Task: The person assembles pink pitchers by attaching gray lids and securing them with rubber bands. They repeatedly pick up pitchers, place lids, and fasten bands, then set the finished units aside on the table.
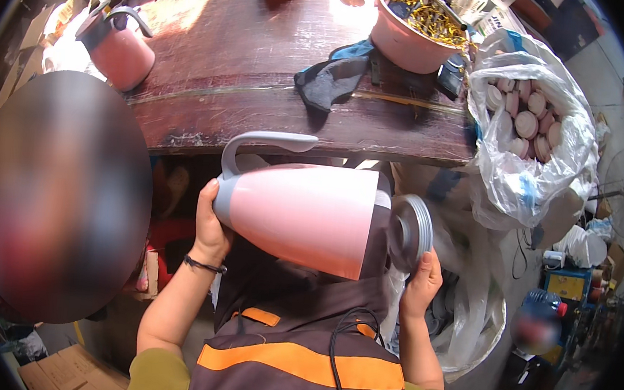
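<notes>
A pink jug (pixel 303 216) with a grey collar and a long curved grey handle lies on its side above my lap. My left hand (pixel 213 224) is wrapped round the grey collar below the handle. The jug's wide end points right, with a pale inner part just showing there. My right hand (pixel 422 281) grips a round grey threaded cap (pixel 413 232) by its edge. The cap is tilted and close to the jug's wide end; a small gap seems to lie between them.
A dark wooden table (pixel 227 64) bears another pink jug (pixel 123 55), a dark cloth (pixel 329 83) and a pink tub (pixel 404 47) with golden strands. A plastic bag (pixel 540 184) of pink round parts stands right. Below hangs another bag (pixel 490 304) with grey pieces.
</notes>
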Demonstrator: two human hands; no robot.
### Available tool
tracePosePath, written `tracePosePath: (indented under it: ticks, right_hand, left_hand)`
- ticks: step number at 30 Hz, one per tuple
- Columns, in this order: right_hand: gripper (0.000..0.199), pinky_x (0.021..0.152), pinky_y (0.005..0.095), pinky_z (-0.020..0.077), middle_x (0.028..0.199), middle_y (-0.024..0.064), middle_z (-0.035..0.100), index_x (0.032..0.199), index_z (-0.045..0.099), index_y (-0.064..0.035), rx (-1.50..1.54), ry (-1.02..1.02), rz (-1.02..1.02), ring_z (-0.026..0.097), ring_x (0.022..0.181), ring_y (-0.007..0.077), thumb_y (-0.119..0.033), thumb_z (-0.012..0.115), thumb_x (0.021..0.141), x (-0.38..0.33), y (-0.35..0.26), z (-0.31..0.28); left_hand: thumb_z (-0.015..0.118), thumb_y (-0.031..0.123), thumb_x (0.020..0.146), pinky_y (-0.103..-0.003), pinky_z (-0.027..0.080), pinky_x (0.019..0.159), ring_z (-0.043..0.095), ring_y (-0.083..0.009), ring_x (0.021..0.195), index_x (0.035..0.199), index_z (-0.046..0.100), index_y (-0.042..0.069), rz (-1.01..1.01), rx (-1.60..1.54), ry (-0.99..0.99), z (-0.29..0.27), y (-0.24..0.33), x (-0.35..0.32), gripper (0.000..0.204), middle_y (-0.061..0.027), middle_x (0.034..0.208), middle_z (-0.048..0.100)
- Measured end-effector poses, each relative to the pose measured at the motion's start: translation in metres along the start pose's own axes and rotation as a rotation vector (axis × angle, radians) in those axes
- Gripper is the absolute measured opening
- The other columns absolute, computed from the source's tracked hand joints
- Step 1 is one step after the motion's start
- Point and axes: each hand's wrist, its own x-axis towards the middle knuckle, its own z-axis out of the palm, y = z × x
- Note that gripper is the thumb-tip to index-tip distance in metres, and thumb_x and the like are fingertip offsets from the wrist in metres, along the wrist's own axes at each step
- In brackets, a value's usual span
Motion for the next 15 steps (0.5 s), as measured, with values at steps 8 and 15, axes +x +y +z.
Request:
tracePosePath:
  ticks: [8, 15]
  right_hand:
    - [0.046, 0.097, 0.0372, 0.04, 0.121, 0.016, 0.056, 0.118, 0.062, 0.002, -0.159, -0.128, -0.501, 0.053, 0.112, 0.0268, -0.039, 0.054, 0.097, -0.014, -0.03, 0.061]
    - [0.044, 0.097, 0.0394, 0.0391, 0.121, 0.0185, 0.055, 0.115, 0.062, 0.0005, -0.076, -0.235, -0.6, 0.052, 0.111, 0.0285, -0.039, 0.051, 0.098, -0.01, -0.022, 0.05]
  left_hand:
    - [0.044, 0.043, 0.094, -0.035, 0.047, 0.09, 0.062, -0.0212, 0.098, 0.113, 0.057, 0.003, -0.059, -0.088, 0.085, 0.011, -0.027, -0.015, 0.047, -0.0092, 0.106, 0.065]
    - [0.043, 0.043, 0.094, -0.034, 0.047, 0.09, 0.061, -0.0208, 0.098, 0.114, 0.057, 0.003, -0.232, -0.109, 0.106, 0.01, -0.027, -0.008, 0.047, -0.0091, 0.106, 0.065]
